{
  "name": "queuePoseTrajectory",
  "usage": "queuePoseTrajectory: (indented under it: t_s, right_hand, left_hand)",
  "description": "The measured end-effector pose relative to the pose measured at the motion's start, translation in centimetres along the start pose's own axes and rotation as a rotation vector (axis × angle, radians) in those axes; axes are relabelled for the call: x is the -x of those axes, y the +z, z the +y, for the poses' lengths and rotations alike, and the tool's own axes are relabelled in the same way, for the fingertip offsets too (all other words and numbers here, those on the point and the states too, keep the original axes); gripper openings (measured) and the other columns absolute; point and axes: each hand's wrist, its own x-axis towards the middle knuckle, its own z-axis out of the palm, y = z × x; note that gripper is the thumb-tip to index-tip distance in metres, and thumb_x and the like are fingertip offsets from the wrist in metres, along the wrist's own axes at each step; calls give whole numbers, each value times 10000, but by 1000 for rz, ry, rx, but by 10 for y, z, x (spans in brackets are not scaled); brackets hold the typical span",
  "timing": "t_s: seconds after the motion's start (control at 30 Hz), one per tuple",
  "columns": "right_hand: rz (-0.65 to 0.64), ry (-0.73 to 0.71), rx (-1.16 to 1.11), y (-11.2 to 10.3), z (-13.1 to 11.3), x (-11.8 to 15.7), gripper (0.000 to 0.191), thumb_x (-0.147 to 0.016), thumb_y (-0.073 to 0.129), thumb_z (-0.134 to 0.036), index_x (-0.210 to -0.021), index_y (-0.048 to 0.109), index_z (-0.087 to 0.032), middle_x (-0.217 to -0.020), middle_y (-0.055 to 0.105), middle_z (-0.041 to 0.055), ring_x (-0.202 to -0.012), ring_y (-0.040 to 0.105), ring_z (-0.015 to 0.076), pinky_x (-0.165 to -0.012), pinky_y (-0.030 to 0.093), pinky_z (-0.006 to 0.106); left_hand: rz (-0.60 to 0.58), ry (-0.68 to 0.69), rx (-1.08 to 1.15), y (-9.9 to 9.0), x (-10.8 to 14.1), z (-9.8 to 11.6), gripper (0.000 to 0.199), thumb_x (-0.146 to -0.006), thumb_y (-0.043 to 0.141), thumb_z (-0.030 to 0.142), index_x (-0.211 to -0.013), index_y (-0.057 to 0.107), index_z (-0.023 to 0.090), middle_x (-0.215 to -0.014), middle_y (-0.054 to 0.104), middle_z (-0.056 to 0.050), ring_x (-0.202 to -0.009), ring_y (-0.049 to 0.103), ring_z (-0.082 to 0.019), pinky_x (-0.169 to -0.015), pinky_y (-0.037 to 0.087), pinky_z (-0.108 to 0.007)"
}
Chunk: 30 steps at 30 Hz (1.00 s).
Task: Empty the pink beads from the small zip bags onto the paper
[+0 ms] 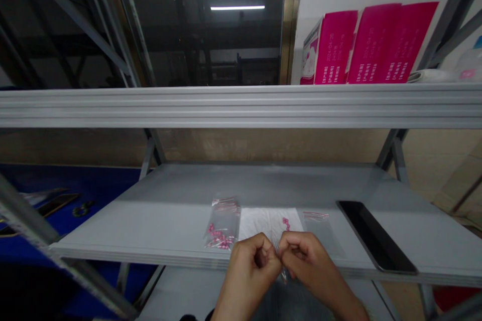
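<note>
My left hand [256, 261] and my right hand [307, 261] meet at the front edge of the grey shelf [181, 180]. Both are closed, thumbs and fingers pinched together and nearly touching. Below the fingertips shows a small, shiny strip [284, 276], too blurred to name. Just behind the hands lies a white tissue [259, 220] with a few pink beads [286, 222] on it. To its left is a clear zip bag [226, 210] with several pink beads [220, 236] inside. Another clear zip bag [320, 233] lies flat to the right, partly behind my right hand.
A black phone [376, 235] lies on the right of the shelf. Across the front, above the hands, runs a grey metal beam [241, 108]. Pink boxes [371, 47] stand on the upper level. At left, a dark bracelet [83, 208] rests on a blue surface [113, 185].
</note>
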Motion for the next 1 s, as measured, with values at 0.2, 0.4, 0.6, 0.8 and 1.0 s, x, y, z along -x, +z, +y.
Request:
queuePoseTrajectory:
  t_s: [0.2,0.4,0.6,0.8,1.0]
  right_hand:
    - [196,9,151,-3,-2,0,149,-632,446,-214,-500,378,-228,-478,294,-84,-458,303,83,-450,212,237]
    - [62,67,75,-11,-9,-4,137,-612,476,-169,-505,408,-221,-467,334,-90,-450,302,72,-443,224,226]
    - [22,100,131,-14,-12,-4,142,-592,488,-111,-499,436,-205,-459,388,-85,-458,338,66,-449,242,208]
    - [15,107,52,-20,-10,-4,164,-615,535,-142,-502,438,-209,-459,374,-85,-447,323,66,-445,232,218]
    - [-12,123,1,-24,-13,-5,209,-684,560,-270,-527,432,-221,-440,403,-74,-420,345,76,-440,274,222]
  left_hand:
    - [140,-1,-102,-7,3,-1,170,-661,488,171,-511,419,213,-480,386,66,-461,402,-105,-473,287,-222]
    - [199,370,-129,-13,9,-2,331,-643,727,245,-951,633,167,-942,681,-81,-873,641,-251,-772,512,-367]
    - [58,424,-59,-5,5,-7,689,-609,775,102,-1234,535,264,-1214,624,-80,-1138,579,-289,-978,450,-473]
    - [-28,425,-7,-6,-5,-8,723,-585,860,202,-1239,559,270,-1195,622,-75,-1112,571,-302,-969,444,-458]
    - [-31,421,39,-4,-11,-8,690,-604,817,167,-1248,588,256,-1168,635,-77,-1087,575,-290,-966,436,-440]
